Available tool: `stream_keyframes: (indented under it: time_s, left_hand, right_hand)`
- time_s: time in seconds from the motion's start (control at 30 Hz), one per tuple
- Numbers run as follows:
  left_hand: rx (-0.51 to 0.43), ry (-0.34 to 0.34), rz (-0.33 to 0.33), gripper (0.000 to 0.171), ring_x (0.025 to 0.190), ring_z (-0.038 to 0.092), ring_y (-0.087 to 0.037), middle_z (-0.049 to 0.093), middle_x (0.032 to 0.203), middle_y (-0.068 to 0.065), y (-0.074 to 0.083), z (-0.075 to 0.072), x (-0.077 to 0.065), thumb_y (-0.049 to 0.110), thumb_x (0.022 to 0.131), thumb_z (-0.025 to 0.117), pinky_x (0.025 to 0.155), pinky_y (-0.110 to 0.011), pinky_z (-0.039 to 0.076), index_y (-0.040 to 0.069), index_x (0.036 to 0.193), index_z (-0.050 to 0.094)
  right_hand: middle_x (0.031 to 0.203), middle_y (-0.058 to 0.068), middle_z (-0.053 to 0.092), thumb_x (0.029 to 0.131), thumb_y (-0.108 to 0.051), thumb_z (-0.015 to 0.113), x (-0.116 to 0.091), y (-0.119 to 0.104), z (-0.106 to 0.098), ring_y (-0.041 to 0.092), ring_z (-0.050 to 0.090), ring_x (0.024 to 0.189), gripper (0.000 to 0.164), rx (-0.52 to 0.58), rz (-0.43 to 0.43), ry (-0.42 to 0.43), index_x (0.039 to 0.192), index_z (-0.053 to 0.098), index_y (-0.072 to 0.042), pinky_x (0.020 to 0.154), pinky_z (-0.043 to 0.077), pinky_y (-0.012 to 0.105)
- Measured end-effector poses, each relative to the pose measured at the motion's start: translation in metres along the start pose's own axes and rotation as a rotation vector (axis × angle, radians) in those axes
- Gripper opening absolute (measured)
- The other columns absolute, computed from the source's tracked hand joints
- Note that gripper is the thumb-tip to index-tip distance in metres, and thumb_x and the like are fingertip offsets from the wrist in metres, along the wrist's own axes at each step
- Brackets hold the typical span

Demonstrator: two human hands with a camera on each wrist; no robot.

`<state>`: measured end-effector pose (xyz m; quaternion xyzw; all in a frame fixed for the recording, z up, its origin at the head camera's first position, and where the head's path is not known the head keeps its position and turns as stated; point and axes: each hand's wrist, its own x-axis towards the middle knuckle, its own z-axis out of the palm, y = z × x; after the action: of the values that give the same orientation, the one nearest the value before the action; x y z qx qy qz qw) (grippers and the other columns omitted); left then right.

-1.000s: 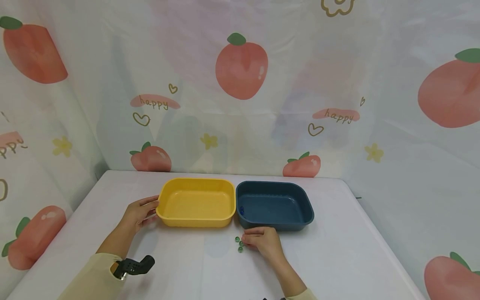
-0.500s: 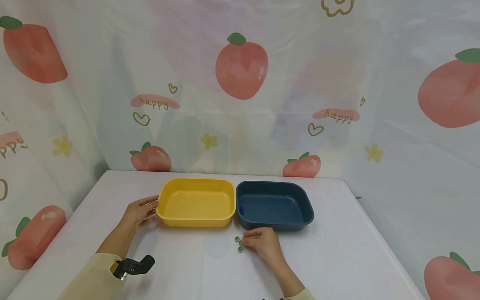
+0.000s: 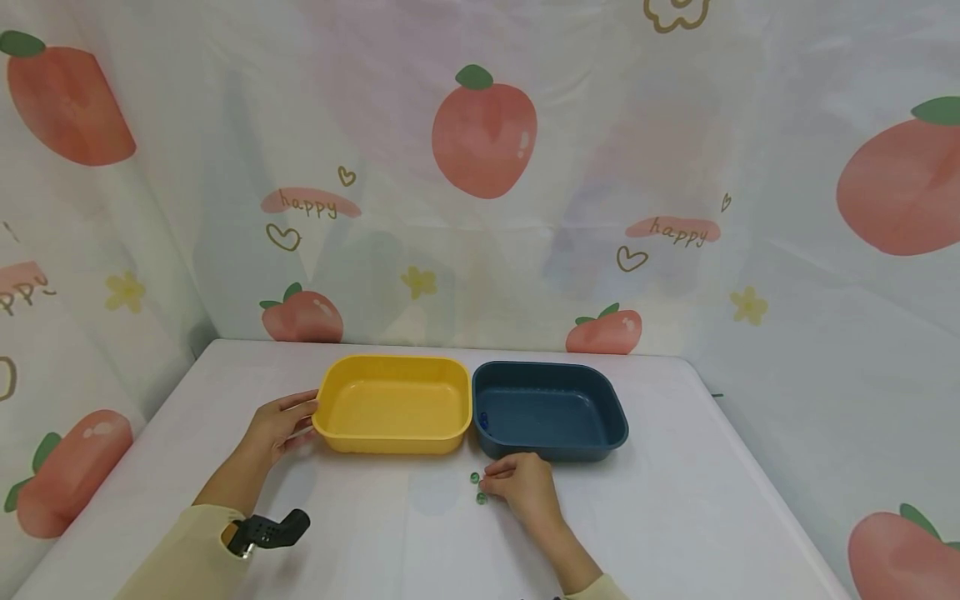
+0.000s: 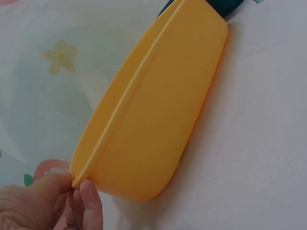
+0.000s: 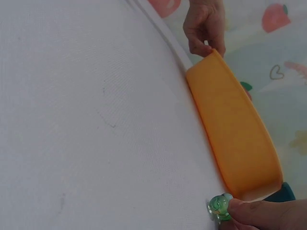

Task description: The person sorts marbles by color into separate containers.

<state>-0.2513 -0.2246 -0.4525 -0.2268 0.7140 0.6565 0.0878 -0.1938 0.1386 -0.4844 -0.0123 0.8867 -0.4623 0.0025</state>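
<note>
In the head view my left hand (image 3: 277, 425) grips the left rim of a yellow plastic basin (image 3: 390, 445), thumb over the edge and fingers beneath, as the left wrist view confirms. My right hand (image 3: 528, 492) is low at the table in front of a dark blue basin (image 3: 555, 454). Its thumb and fingertips pinch at a green glass marble (image 5: 220, 205), partly hidden by them. Two other green marbles, one farther back (image 3: 475, 477) and one nearer (image 3: 482, 498), lie beside the fingertips. Small dark blue marbles (image 3: 483, 421) rest inside the blue basin at its left.
Both basins stand side by side, almost touching, toward the back of the white-covered table (image 3: 420, 550). A patterned cloth (image 3: 480, 275) hangs behind and at the sides. A black strap device (image 3: 266, 533) sticks out from the left wrist.
My right hand has shifted slightly left, its fingertips closing over the middle green marble, which was in plain sight a second ago. The left hand and both basins stay put.
</note>
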Motion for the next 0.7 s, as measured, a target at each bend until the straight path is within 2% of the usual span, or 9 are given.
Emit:
stream_keyframes:
  time_s: [0.3, 0.7]
  left_hand:
    - [0.008, -0.006, 0.007, 0.052, 0.080, 0.062, -0.007, 0.055, 0.135, -0.019, 0.0007, -0.0003, -0.0012, 0.023, 0.099, 0.061, 0.076, -0.025, 0.060, 0.004, 0.145, 0.047]
    - [0.022, -0.002, 0.009, 0.053, 0.082, 0.062, -0.008, 0.055, 0.135, -0.019, -0.0002, -0.0001, -0.0001, 0.025, 0.099, 0.061, 0.080, -0.027, 0.059, 0.004, 0.145, 0.046]
  right_hand:
    - [0.073, 0.003, 0.074, 0.069, -0.006, 0.087, 0.0011, -0.0001, 0.0008, 0.007, 0.066, 0.065, 0.016, 0.003, 0.002, 0.011, 0.082, 0.078, -0.004, 0.057, 0.055, 0.020]
    - [0.076, 0.005, 0.075, 0.070, -0.008, 0.086, 0.0002, -0.0014, -0.0035, 0.010, 0.069, 0.070, 0.017, 0.024, 0.033, -0.017, 0.085, 0.078, -0.003, 0.060, 0.056, 0.022]
